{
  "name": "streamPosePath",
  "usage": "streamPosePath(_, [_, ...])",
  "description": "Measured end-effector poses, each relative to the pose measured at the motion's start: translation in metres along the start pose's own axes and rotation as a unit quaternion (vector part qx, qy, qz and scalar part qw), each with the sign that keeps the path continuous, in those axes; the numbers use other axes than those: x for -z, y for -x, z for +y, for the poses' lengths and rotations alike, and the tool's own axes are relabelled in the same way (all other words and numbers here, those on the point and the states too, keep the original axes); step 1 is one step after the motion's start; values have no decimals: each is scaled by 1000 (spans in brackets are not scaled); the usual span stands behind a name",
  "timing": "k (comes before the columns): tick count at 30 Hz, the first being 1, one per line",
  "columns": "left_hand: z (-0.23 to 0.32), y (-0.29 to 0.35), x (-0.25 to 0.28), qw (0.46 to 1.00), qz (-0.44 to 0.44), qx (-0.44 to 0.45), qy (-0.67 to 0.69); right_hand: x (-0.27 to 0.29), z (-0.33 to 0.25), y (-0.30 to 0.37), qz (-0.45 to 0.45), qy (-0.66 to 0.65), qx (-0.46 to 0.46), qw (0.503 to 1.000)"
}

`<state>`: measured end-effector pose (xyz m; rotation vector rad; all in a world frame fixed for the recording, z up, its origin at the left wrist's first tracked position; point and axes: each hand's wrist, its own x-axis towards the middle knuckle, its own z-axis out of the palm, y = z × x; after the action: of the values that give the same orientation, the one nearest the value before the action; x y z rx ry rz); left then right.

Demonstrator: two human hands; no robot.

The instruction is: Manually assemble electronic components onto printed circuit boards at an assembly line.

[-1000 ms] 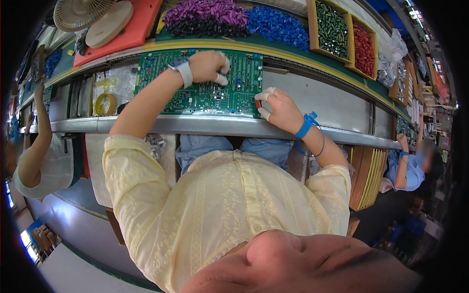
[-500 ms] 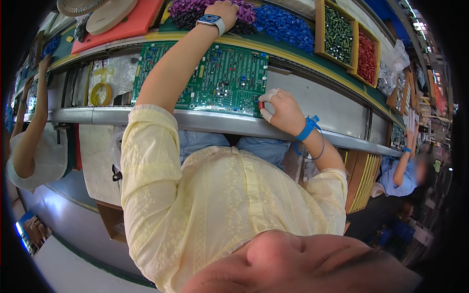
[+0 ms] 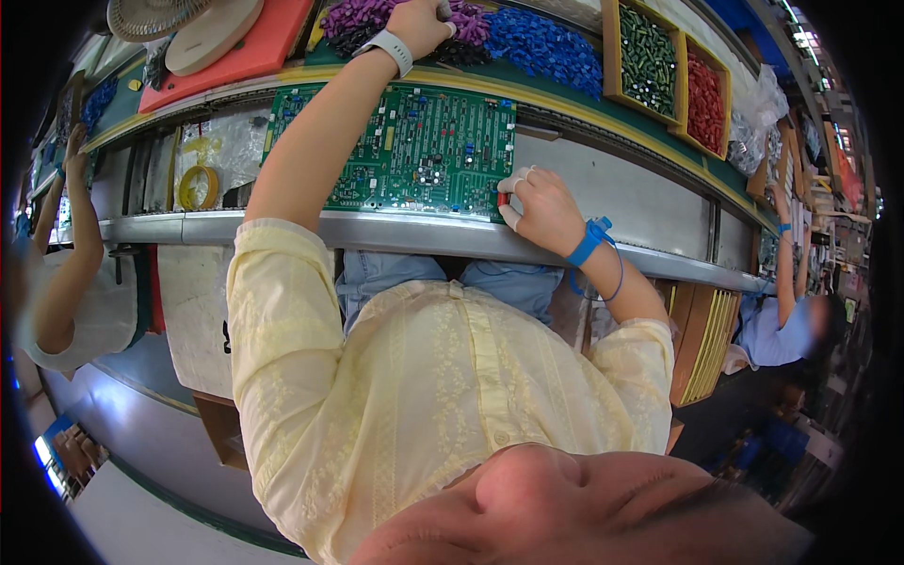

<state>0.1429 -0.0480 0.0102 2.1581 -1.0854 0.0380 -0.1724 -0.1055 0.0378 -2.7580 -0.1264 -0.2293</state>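
My left hand [image 3: 419, 26] reaches over the pile of purple parts [image 3: 363, 16] at the far side, a watch band round its wrist. Its fingers are curled close to the thumb, with covers on the tips; what lies between them is hidden. Below that arm lies a green circuit board [image 3: 424, 155] populated with many small components, partly covered by the forearm. At the board's right edge, my right hand [image 3: 544, 207] pinches a small red component [image 3: 503, 199] between covered thumb and fingers. A blue wrist strap [image 3: 589, 242] circles that wrist.
Blue parts [image 3: 546, 55] lie beside the purple ones. Yellow-edged boxes hold green parts [image 3: 648, 61] and red parts [image 3: 704, 99]. A metal rail [image 3: 377, 229] runs along the near edge. A yellow tape roll [image 3: 198, 187] sits left of the board. Co-workers sit at both sides.
My left hand has shifted slightly left and turned, so the watch face no longer shows and the thumb does. My right hand keeps its pinch at the board's edge, nearly unmoved.
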Motion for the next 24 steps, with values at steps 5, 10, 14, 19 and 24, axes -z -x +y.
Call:
streamPosePath(5, [27, 37, 31, 995, -30, 0, 97, -4, 1, 1, 13, 44, 28, 999])
streamPosePath(10, [43, 87, 54, 945, -94, 51, 308, -7, 4, 1, 24, 51, 57, 997])
streamPosePath(14, [42, 126, 68, 916, -127, 91, 370, -9, 8, 1, 21, 40, 73, 996])
streamPosePath(19, [64, 155, 91, 945, -123, 82, 291, -10, 13, 5, 35, 36, 78, 996])
streamPosePath(24, [66, 167, 95, 968, -167, 70, 176, -10, 7, 6, 33, 57, 62, 996])
